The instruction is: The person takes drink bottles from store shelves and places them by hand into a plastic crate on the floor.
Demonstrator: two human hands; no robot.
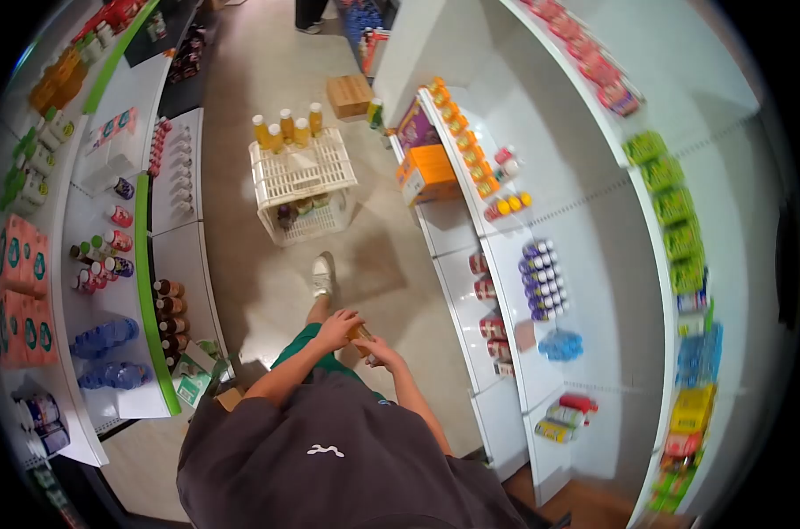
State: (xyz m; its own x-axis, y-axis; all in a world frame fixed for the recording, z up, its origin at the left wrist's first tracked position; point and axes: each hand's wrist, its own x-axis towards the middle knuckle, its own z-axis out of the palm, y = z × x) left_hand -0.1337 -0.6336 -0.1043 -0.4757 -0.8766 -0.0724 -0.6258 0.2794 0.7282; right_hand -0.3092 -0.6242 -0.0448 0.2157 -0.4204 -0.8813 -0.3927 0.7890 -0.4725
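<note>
Low in front of my body, both hands are closed around an orange-brown bottle [360, 334]. My left hand [337, 329] grips it from the left, fingers over its upper end. My right hand [383, 353] has it from the right, lower down. Much of the bottle is covered by the fingers, and its label cannot be read. Ahead on the floor stands a white plastic crate [305, 183], with several yellow bottles [286, 125] with white caps upright on top. More items show through its open front side.
White shelves [178, 291] with brown bottles [170, 309] line the left. Shelving on the right holds orange containers [467, 141], purple bottles [541, 280] and an orange box [429, 175]. A cardboard box [349, 95] sits beyond the crate. Another person's legs [309, 13] appear at the top.
</note>
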